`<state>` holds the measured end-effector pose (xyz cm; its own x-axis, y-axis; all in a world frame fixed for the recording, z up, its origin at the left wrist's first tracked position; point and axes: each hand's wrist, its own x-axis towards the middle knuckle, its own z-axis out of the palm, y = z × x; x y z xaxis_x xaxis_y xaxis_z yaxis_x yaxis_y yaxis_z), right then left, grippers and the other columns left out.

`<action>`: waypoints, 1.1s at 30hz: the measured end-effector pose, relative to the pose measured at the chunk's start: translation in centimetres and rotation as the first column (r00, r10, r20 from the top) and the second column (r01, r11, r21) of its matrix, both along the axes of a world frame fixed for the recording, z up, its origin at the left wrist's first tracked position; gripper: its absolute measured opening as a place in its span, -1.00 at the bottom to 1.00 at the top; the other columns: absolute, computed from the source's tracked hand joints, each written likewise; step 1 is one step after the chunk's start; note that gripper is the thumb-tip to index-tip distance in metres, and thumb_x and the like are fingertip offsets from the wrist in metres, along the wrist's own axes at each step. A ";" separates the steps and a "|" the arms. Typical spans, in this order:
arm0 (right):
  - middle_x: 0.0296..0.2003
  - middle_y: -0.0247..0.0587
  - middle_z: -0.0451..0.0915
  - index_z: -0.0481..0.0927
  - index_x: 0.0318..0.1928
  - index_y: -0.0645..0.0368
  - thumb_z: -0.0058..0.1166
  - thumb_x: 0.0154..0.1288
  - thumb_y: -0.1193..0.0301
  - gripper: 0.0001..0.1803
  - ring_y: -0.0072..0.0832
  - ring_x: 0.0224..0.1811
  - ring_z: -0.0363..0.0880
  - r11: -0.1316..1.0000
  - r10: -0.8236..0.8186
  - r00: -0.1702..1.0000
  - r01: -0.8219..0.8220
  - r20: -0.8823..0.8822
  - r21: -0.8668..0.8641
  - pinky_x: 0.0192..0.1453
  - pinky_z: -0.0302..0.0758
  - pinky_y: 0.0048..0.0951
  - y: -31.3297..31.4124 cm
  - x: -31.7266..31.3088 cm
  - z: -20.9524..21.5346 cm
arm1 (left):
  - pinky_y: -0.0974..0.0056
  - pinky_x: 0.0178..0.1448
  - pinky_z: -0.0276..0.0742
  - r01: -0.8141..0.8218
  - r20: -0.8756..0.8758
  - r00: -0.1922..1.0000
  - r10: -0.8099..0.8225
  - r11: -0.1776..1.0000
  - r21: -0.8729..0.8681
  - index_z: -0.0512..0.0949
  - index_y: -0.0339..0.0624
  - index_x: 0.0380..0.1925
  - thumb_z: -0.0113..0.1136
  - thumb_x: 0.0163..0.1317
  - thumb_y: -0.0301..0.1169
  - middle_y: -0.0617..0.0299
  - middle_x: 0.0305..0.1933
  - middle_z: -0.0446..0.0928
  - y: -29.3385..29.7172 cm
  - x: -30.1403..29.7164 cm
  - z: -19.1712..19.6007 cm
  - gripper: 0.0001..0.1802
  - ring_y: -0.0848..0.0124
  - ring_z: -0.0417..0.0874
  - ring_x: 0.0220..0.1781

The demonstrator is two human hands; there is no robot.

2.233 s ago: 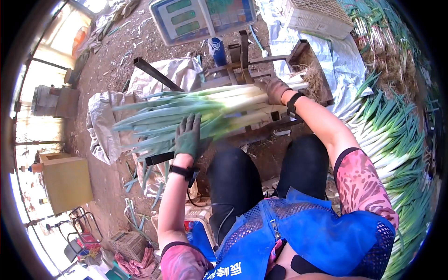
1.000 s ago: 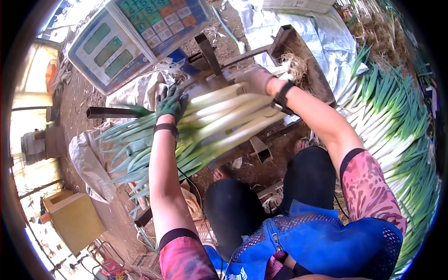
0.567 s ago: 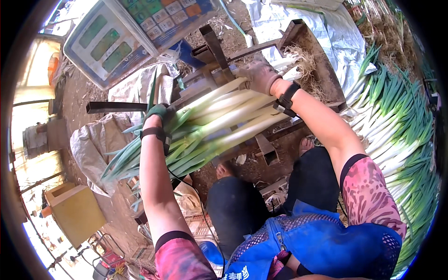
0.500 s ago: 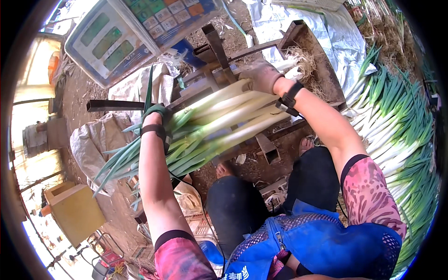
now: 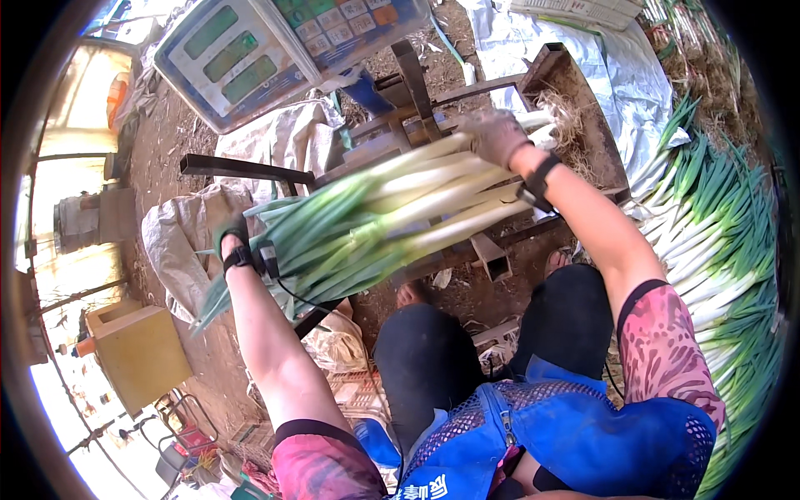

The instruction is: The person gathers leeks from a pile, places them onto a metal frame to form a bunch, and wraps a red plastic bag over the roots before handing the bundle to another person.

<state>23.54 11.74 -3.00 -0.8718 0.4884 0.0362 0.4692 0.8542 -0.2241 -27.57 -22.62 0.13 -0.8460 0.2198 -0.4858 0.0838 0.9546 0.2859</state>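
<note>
A bundle of long green onions [image 5: 417, 200] lies slantwise across a rusty metal frame, white stalks to the right and green leaves to the left. My right hand [image 5: 497, 137], in a greyish glove, is closed over the white stalks close to the root end. Some pale roots [image 5: 567, 121] show just beyond it. My left hand [image 5: 232, 233], in a dark green glove, is at the upper edge of the leaves near their tips. Motion smears its fingers, so their grip is hard to make out.
A weighing scale's display panel [image 5: 242, 62] stands at the upper left. The metal frame [image 5: 612, 158] has upright bars, one [image 5: 242, 169] jutting left. Many more green onions [image 5: 708, 242] are heaped along the right. A pale sack [image 5: 179, 250] and a yellowish box [image 5: 137, 354] are at left.
My left hand has moved left and down along the leaves toward their tips. The leaves look straighter and more gathered. My right hand stays on the stalks; the whole view has shifted slightly.
</note>
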 end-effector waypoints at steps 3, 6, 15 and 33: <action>0.19 -0.08 0.51 0.43 0.29 -0.37 -0.03 0.41 0.16 -0.56 -0.18 0.17 0.54 0.945 -0.140 0.800 0.284 0.583 -0.163 0.31 0.38 -0.14 3.4 0.1 1.2 | 0.05 0.19 0.43 0.365 -0.360 0.877 -0.317 0.928 0.070 0.48 -0.10 0.20 0.08 0.23 0.12 -0.12 0.01 0.62 10.6 10.3 1.0 -0.32 0.02 0.62 0.07; 0.18 -0.02 0.51 0.51 0.21 -0.05 -0.15 0.42 -0.04 -0.47 -0.14 0.25 0.46 0.969 -0.155 0.892 0.221 0.424 -0.113 0.34 0.33 -0.17 2.6 1.3 2.1 | 0.18 0.12 0.50 0.643 -0.105 0.759 -0.642 0.716 0.272 0.48 -0.05 0.21 0.22 0.16 0.15 -0.02 0.04 0.62 15.4 20.5 3.7 -0.28 0.10 0.64 0.02; -0.10 -0.17 0.64 0.56 0.02 -0.09 -0.09 0.45 0.19 -0.74 -0.22 0.03 0.56 0.988 -0.139 0.971 0.124 0.195 0.086 0.41 0.22 -0.13 -0.7 8.1 2.4 | -0.05 0.50 0.04 0.831 -0.192 0.528 -0.828 0.550 -0.086 0.38 0.11 0.28 0.22 -0.03 0.36 0.09 0.36 0.35 16.0 25.7 0.6 -0.07 0.16 0.27 0.45; 0.01 -0.12 0.58 0.56 0.06 0.01 0.09 0.32 0.11 -0.61 -0.15 0.12 0.48 0.969 -0.220 0.952 0.188 0.212 0.158 0.28 0.37 -0.10 -0.2 6.9 2.5 | -0.15 0.55 -0.14 0.907 -0.386 0.300 -0.872 0.386 -0.168 0.27 0.29 0.36 0.36 0.01 0.01 0.12 0.46 0.21 7.7 32.2 0.8 -0.14 0.07 0.13 0.51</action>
